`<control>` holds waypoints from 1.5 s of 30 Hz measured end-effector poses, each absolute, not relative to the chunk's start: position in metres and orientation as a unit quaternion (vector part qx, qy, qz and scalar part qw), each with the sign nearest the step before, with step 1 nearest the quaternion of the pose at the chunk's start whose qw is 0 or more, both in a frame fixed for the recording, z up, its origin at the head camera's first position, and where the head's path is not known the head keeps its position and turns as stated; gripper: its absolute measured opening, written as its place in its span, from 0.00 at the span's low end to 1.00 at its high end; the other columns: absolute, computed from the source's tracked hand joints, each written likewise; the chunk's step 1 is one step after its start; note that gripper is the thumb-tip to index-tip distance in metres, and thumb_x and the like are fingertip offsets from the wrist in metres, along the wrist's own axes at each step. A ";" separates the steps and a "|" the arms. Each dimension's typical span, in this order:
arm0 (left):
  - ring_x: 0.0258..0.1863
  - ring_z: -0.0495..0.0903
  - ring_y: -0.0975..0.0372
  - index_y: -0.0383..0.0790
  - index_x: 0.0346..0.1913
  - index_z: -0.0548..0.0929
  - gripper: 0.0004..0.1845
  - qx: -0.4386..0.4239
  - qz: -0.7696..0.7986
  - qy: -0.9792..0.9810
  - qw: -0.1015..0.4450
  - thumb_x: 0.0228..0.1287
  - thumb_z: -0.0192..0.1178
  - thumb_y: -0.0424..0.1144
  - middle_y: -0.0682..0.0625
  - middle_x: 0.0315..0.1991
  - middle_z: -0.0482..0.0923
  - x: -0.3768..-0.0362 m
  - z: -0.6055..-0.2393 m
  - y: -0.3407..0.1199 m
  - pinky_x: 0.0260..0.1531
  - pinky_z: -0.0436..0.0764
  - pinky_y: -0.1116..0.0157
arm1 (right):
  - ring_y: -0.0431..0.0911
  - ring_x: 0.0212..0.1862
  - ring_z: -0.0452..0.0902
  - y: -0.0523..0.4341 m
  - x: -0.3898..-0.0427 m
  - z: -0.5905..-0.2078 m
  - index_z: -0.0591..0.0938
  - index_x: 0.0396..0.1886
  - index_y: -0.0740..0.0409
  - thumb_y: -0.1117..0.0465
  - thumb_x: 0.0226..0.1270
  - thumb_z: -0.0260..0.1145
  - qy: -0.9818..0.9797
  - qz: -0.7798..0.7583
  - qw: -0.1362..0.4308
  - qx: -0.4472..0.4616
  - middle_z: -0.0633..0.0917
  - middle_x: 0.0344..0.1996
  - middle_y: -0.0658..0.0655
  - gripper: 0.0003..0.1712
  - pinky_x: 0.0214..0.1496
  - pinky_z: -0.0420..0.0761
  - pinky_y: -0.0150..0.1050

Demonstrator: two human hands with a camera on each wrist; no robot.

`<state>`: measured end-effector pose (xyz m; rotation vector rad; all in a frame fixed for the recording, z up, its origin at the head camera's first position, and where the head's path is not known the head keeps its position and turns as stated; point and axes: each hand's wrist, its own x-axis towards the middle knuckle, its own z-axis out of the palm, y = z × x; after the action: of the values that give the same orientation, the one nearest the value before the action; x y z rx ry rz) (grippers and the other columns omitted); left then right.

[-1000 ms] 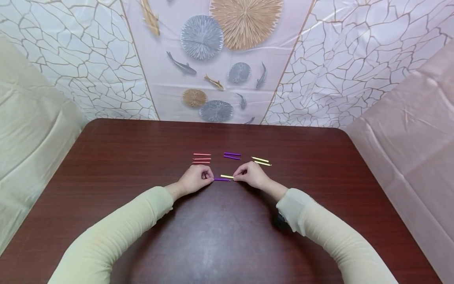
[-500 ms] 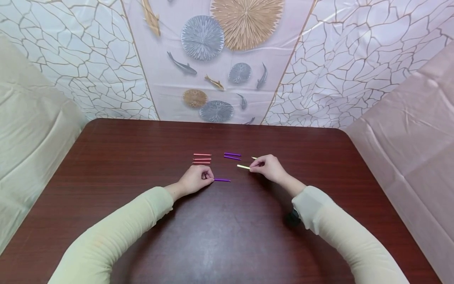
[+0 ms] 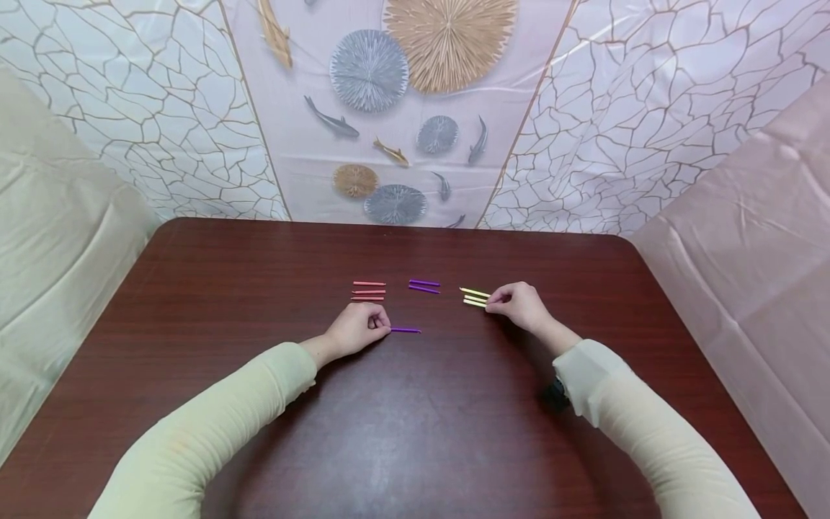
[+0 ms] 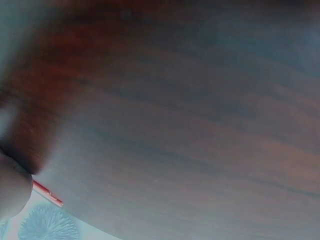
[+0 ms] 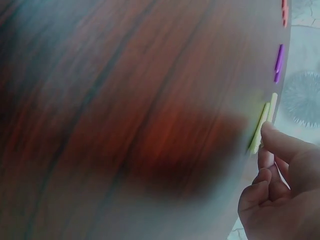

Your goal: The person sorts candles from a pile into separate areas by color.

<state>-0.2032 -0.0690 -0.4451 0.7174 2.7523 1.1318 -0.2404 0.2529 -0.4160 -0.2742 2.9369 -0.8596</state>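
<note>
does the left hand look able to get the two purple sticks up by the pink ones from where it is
Probably yes. The left hand rests at the end of a lone purple stick, and the two purple sticks lie just beyond on bare table. Nothing stands between; it would only need to let go first.
</note>
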 end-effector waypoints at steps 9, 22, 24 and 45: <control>0.24 0.71 0.70 0.42 0.27 0.81 0.03 0.236 0.369 0.898 0.035 0.55 0.64 0.35 0.53 0.22 0.78 -0.204 -0.447 -0.069 0.29 0.71 0.74 | 0.39 0.27 0.72 0.257 -0.241 -0.419 0.85 0.24 0.60 0.64 0.50 0.72 0.955 -0.283 0.036 -0.081 0.84 0.21 0.52 0.04 0.34 0.70 0.33; 0.24 0.72 0.70 0.41 0.27 0.81 0.03 0.240 0.379 0.893 0.033 0.55 0.64 0.34 0.52 0.22 0.78 -0.202 -0.444 -0.068 0.28 0.72 0.74 | 0.41 0.27 0.72 0.261 -0.240 -0.416 0.85 0.24 0.59 0.61 0.52 0.71 0.956 -0.283 0.028 -0.065 0.84 0.22 0.52 0.05 0.35 0.70 0.34; 0.24 0.72 0.69 0.40 0.27 0.81 0.03 0.243 0.380 0.892 0.036 0.55 0.64 0.34 0.52 0.23 0.79 -0.203 -0.443 -0.067 0.29 0.72 0.73 | 0.40 0.27 0.72 0.262 -0.240 -0.415 0.85 0.25 0.59 0.61 0.52 0.71 0.956 -0.286 0.023 -0.062 0.84 0.21 0.52 0.05 0.35 0.70 0.34; 0.28 0.75 0.63 0.39 0.29 0.81 0.03 0.233 0.357 0.904 0.040 0.59 0.61 0.34 0.49 0.26 0.80 -0.245 -0.422 -0.024 0.33 0.74 0.70 | 0.42 0.28 0.72 0.266 -0.229 -0.404 0.85 0.24 0.59 0.61 0.51 0.71 0.951 -0.298 0.014 -0.076 0.86 0.24 0.55 0.06 0.35 0.70 0.34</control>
<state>-0.2453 -0.0235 -0.4218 0.7148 2.7695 1.0928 -0.2295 0.2660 -0.4042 -0.2357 2.9632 -0.9285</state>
